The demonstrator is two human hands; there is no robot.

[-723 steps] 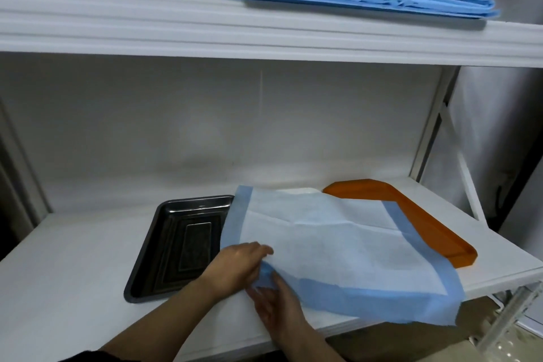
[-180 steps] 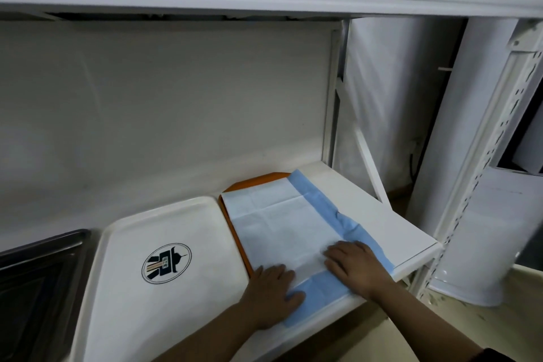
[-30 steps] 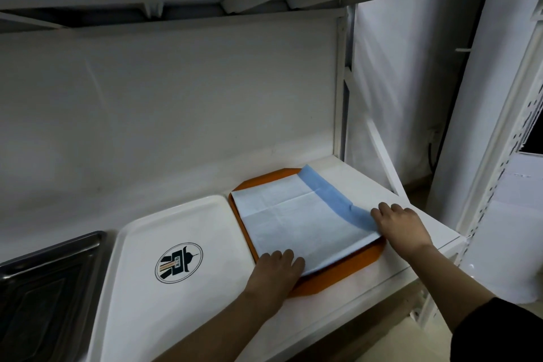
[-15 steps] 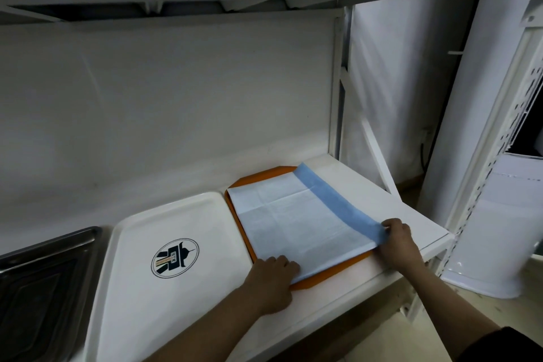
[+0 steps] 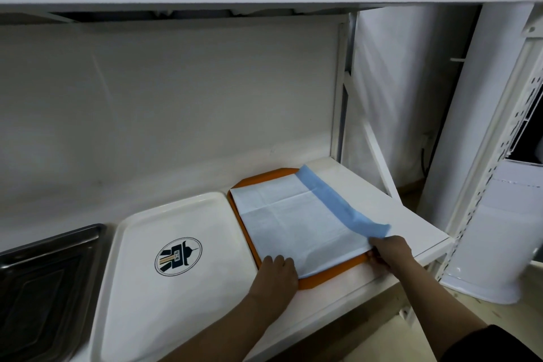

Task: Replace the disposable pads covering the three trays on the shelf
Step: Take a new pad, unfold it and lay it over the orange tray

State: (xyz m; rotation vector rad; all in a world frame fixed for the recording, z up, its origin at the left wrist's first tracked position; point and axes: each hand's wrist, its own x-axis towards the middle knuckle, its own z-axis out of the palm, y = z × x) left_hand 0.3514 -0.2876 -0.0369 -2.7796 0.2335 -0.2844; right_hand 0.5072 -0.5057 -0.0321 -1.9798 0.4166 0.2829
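Pressing pad on orange tray: left hand flat | right hand seemingly pinching corner | white tray emblem unreadable

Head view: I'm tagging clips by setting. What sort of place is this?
Probably a storeroom or back room: a white metal shelf holding a steel tray, a logo tray and an orange tray under a pad.

White wall, beige floor
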